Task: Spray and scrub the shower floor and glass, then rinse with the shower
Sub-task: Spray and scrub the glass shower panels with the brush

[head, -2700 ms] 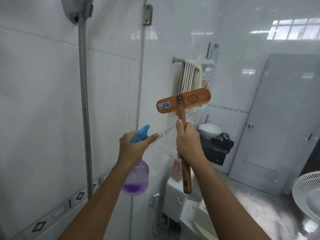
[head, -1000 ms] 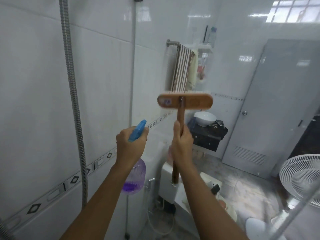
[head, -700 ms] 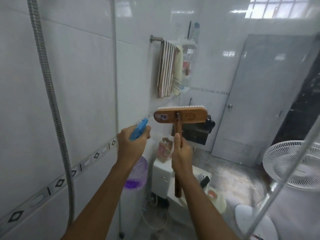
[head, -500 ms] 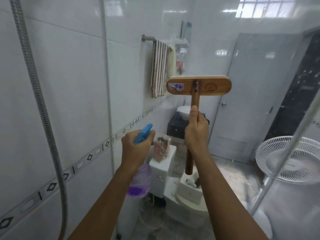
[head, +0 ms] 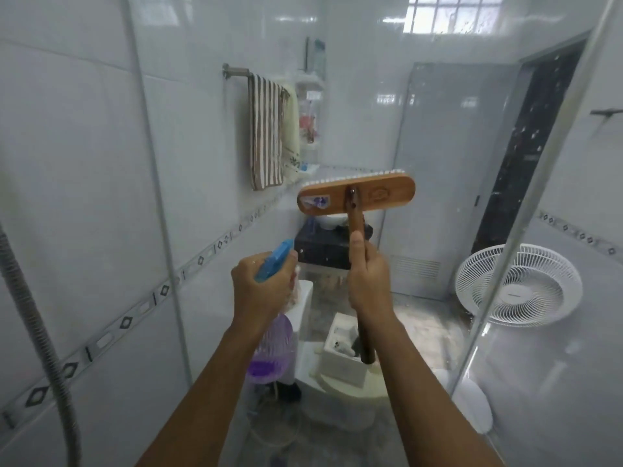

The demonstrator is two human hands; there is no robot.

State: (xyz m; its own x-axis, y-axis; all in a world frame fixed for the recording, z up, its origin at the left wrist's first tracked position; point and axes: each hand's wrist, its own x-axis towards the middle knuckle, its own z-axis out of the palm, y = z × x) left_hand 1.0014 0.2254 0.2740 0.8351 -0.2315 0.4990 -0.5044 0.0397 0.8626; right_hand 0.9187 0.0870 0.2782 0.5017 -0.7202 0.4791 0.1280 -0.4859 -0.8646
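My right hand point(head: 369, 284) grips the handle of a wooden scrub brush point(head: 356, 197), thumb along the shaft. Its long head is held level against the shower glass point(head: 421, 136), with white bristles showing along the top edge. My left hand point(head: 261, 286) grips a spray bottle point(head: 269, 348) with a blue trigger head and a clear purple body holding a little purple liquid; the nozzle points at the glass. The two hands are side by side at chest height. The shower floor is hidden.
A metal shower hose point(head: 32, 321) hangs at the left along the tiled wall. The glass's metal frame edge point(head: 526, 210) slants down the right. Beyond the glass are a striped towel point(head: 266, 133), a toilet point(head: 340, 369), a white fan point(head: 517, 288) and a grey door point(head: 451, 176).
The view has swung right along the glass. The brush went down, up, and now sits lower again with its head tilted slightly. My left hand keeps hold of the spray bottle.
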